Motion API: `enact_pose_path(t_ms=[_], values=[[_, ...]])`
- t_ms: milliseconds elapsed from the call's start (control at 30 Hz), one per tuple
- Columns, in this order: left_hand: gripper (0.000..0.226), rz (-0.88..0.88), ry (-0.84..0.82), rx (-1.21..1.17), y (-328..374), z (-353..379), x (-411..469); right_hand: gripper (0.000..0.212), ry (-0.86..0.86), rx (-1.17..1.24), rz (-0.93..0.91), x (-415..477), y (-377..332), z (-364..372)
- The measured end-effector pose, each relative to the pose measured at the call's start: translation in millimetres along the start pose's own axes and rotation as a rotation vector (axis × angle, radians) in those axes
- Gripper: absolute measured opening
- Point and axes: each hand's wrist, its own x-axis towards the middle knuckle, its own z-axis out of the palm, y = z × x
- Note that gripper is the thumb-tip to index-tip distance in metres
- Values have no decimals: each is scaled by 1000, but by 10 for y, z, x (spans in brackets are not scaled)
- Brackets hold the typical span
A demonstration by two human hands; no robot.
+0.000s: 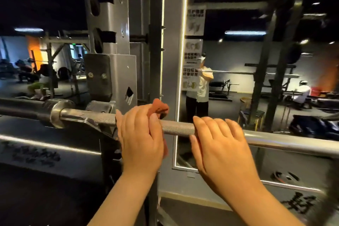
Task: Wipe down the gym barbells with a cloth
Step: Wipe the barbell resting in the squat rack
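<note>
Barbell: a long steel barbell (176, 128) with a knurled middle section is seen lying level across the view, at chest height, in front of a mirror.
Barbell collar: a polished round steel collar (56, 113) is seen on the bar's left part, with the thicker sleeve beyond it.
Cloth: a crumpled reddish-brown cloth (160, 107) is wrapped round the knurled section; one bunch is pushed out above the fingers and a strip is seen below the palm.
Left hand: the left hand (141, 137) is curled over the bar, and the cloth is held between palm and steel.
Right hand: the right hand (220, 139) is laid bare on the bar just beside the left, apart from it; its fingers are hooked over the top and the thumb is tucked at the underside.
Rack upright: a grey steel rack post (108, 24) with oval holes is seen behind the bar, left of the hands; the bar is carried on its bracket.
Lower rail: a grey horizontal rail (45, 148) with dark lettering is seen below the bar.
Mirror: a tall wall mirror with a lit edge (256, 51) is seen on the right; a person at a bar and gym benches are reflected in it.
Posters: white printed sheets (195, 22) are stuck to the mirror's left edge.
</note>
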Motion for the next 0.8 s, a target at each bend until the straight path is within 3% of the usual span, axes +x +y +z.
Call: enact_pose_path(t_ms=[100, 267, 333, 433, 633, 800], values=[[33, 3, -26, -6, 327, 160, -112, 49, 13, 17, 14, -87, 85, -6], [45, 265, -223, 25, 510, 146, -162, 49, -17, 11, 49, -153, 329, -85], [55, 178, -196, 139, 435, 121, -70, 50, -32, 10, 40, -181, 437, -114], [45, -87, -93, 92, 595, 225, -122, 49, -7, 21, 8, -255, 586, -140], [51, -1, -147, -113, 1251, 563, -580, 56, 74, 63, -99, -452, 841, -98], [45, -115, -259, -207, 1421, 339, -928, 55, 80, 400, -63, -769, 783, -88]])
